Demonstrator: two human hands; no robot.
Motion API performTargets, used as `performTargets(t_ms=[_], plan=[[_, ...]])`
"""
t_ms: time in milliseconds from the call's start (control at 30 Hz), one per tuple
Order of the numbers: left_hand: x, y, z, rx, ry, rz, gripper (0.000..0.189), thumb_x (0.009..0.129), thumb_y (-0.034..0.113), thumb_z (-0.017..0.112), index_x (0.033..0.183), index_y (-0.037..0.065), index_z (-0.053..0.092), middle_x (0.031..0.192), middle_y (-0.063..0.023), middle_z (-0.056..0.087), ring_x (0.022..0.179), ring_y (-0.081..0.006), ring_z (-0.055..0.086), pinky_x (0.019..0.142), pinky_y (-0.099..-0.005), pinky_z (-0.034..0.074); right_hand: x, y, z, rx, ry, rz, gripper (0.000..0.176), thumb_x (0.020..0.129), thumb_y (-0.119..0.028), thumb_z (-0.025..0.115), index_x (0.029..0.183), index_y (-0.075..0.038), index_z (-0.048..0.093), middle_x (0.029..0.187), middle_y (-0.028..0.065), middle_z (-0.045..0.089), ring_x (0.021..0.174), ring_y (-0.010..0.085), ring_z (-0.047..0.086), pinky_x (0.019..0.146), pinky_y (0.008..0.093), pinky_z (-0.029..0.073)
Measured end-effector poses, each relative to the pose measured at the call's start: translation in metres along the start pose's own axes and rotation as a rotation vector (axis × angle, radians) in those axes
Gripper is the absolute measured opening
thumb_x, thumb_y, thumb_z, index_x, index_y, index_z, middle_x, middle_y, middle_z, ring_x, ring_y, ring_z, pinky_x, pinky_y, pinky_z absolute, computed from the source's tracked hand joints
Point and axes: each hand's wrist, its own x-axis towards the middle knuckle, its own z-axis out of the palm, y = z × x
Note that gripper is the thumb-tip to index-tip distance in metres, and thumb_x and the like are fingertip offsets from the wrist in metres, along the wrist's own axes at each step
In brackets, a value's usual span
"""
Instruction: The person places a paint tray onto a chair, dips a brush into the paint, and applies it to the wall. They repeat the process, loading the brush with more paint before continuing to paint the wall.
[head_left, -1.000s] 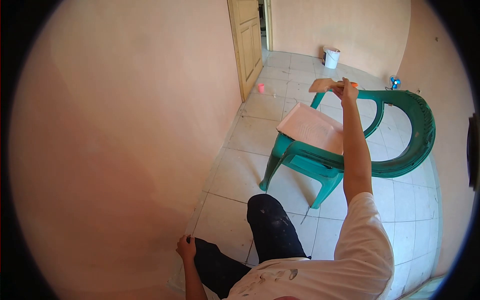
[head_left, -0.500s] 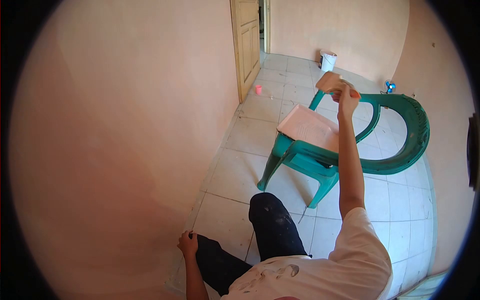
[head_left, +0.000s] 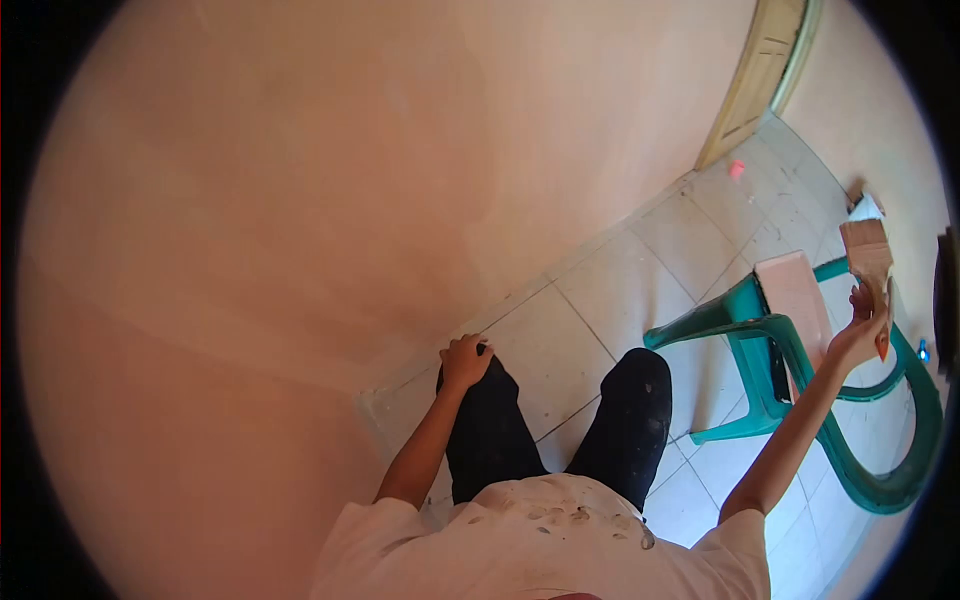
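At the right, my right hand [head_left: 858,335] is closed round the handle of a wide paintbrush [head_left: 867,245], held upright with its pinkish-brown bristles upward. Below and beside that hand, a paint tray [head_left: 795,285] coated in pale pink rests on the seat of a green plastic chair [head_left: 745,310]. My left hand [head_left: 465,360] lies over my left knee, with its fingers stretched across the black trousers. It holds nothing.
A pink-painted wall [head_left: 330,200] fills the left side, close to my left knee. White floor tiles [head_left: 640,270] run along it toward a wooden door [head_left: 755,80]. A pink cup [head_left: 737,169] and a white bucket [head_left: 866,207] stand farther off.
My view has swung left toward the wall, so the chair, tray and door now appear farther right. The paintbrush stays in my right hand, now pointing more upright. My left hand remains on the knee.
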Motion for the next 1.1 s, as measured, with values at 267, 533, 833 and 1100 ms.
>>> performTargets(t_ms=[267, 533, 833, 1100], plan=[[-0.004, 0.006, 0.002, 0.02, -0.016, 0.017, 0.037, 0.092, 0.04, 0.063, 0.12, 0.017, 0.07, 0.124, -0.007, 0.067, 0.119, -0.032, 0.057, 0.103, -0.0556, 0.038, -0.218, 0.023, 0.133, 0.658, -0.36, 0.667, 0.034, 0.105, -0.033, 0.052, 0.118, -0.005, 0.064, 0.089, 0.0054, 0.068, 0.083, 0.0155, 0.064, 0.082, 0.0354, 0.052], [-0.029, 0.018, -0.008, 0.035, 0.034, 0.034, 0.035, 0.091, 0.04, 0.066, 0.116, 0.016, 0.071, 0.121, -0.0053, 0.068, 0.117, -0.031, 0.059, 0.099, -0.0513, 0.042, -0.433, 0.005, 0.238, 0.564, -0.383, 1.113, 0.022, 0.1, -0.018, 0.06, 0.11, 0.002, 0.063, 0.077, 0.0117, 0.068, 0.062, 0.0171, 0.067, 0.054, 0.0271, 0.053], [-0.043, 0.01, -0.015, 0.021, 0.093, 0.059, 0.03, 0.092, 0.034, 0.067, 0.114, 0.015, 0.071, 0.119, -0.0054, 0.069, 0.114, -0.0311, 0.06, 0.098, -0.0483, 0.043, -0.403, -0.024, 0.345, 0.753, -0.362, 0.988, 0.024, 0.098, -0.013, 0.058, 0.115, 0.005, 0.06, 0.077, 0.0144, 0.068, 0.063, 0.0204, 0.067, 0.056, 0.0309, 0.053], [-0.036, -0.005, -0.015, -0.059, 0.064, 0.037, 0.03, 0.091, 0.034, 0.066, 0.113, 0.014, 0.071, 0.119, -0.0044, 0.069, 0.115, -0.0287, 0.059, 0.1, -0.0469, 0.042, -0.439, 0.001, 0.327, 0.852, -0.363, 0.938, 0.03, 0.101, -0.015, 0.056, 0.124, 0.004, 0.061, 0.096, 0.0176, 0.069, 0.072, 0.021, 0.07, 0.062, 0.0305, 0.056]])
